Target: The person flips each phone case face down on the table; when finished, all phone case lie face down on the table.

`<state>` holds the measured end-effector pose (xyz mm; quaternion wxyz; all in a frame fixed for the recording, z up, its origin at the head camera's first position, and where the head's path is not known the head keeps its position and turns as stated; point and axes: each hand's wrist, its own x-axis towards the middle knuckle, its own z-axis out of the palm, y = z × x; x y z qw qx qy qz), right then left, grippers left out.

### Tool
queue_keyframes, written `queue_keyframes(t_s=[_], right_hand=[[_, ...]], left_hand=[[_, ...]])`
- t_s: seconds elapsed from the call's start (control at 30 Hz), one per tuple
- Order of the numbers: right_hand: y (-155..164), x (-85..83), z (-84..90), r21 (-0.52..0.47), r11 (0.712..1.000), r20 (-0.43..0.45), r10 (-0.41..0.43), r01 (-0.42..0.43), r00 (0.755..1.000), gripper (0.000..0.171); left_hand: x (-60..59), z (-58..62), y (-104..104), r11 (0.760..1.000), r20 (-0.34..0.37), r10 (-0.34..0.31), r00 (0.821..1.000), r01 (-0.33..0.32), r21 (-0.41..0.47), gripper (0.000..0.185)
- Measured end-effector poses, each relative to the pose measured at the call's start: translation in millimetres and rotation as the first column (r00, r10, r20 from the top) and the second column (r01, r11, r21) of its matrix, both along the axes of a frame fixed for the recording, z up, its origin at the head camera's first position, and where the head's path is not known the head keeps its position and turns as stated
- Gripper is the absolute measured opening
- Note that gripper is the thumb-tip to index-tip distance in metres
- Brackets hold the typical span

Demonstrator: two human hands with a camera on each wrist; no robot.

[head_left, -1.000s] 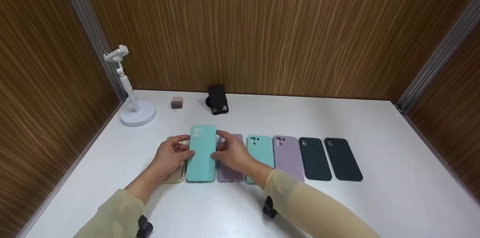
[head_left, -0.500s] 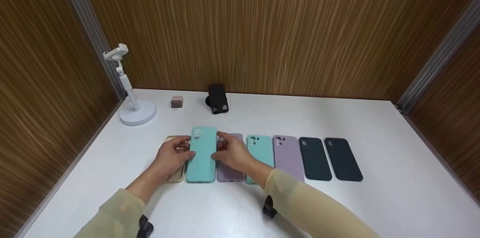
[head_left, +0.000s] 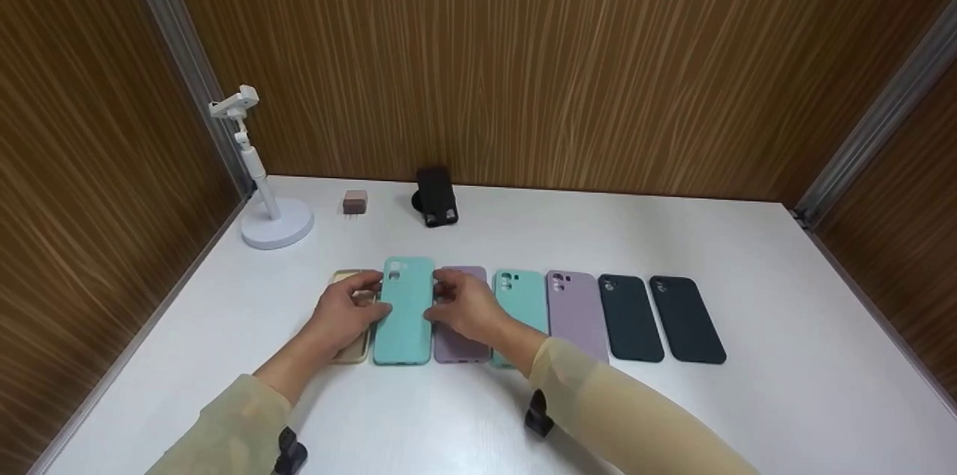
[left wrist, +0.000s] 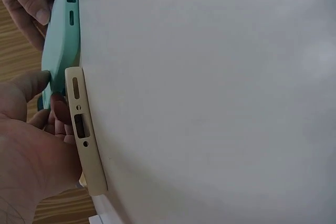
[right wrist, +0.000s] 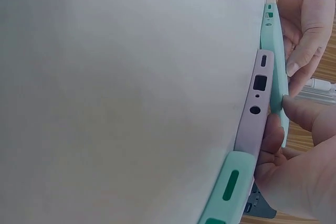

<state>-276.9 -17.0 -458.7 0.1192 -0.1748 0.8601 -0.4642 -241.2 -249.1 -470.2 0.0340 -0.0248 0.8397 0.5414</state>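
A mint-green phone case (head_left: pixel 407 325) is held by its two long sides, camera cutouts toward the back. My left hand (head_left: pixel 342 316) pinches its left side, thumb on the back face and fingers at the edge. On the other side my right hand (head_left: pixel 469 308) pinches it the same way. In the left wrist view the far end of the mint-green case (left wrist: pixel 62 51) tilts up off the table. Under my left hand lies a beige phone case (left wrist: pixel 86 129), partly covered. A purple phone case (right wrist: pixel 254 103) lies beneath my right hand, close beside the held one.
Rightward the row continues with another mint-green case (head_left: pixel 521 303), a purple case (head_left: pixel 574 310) and two dark cases (head_left: pixel 630 318). Farther back stand a white phone stand (head_left: pixel 277 224), a small pinkish charger plug (head_left: pixel 354 202) and a black phone-like object (head_left: pixel 437 197).
The raised far end of the held mint-green case has come down slightly toward the table. Both hands keep their pinch on its sides and have hardly moved.
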Motion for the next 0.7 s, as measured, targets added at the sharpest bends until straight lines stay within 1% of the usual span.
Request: queue_keyframes(t_s=[0.33, 0.53, 0.7], right_hand=[[0.4, -0.3, -2.8, 0.014, 1.0, -0.009, 0.001, -0.001, 1.0, 0.068], [0.8, 1.8, -3.4, 0.032, 0.999, -0.022, 0.0, 0.001, 1.0, 0.068], [0.8, 2.0, -2.7, 0.026, 1.0, -0.034, -0.001, 0.002, 0.999, 0.068]], left_hand=[[-0.9, -2.3, -0.6, 0.998, 0.006, -0.006, 1.0, 0.006, -0.061, 0.056], [-0.8, -2.3, -1.3, 0.998, 0.004, -0.006, 1.0, 0.006, -0.069, 0.056], [-1.6, -1.9, -0.9, 0.998, 0.004, -0.011, 1.0, 0.011, -0.063, 0.055]])
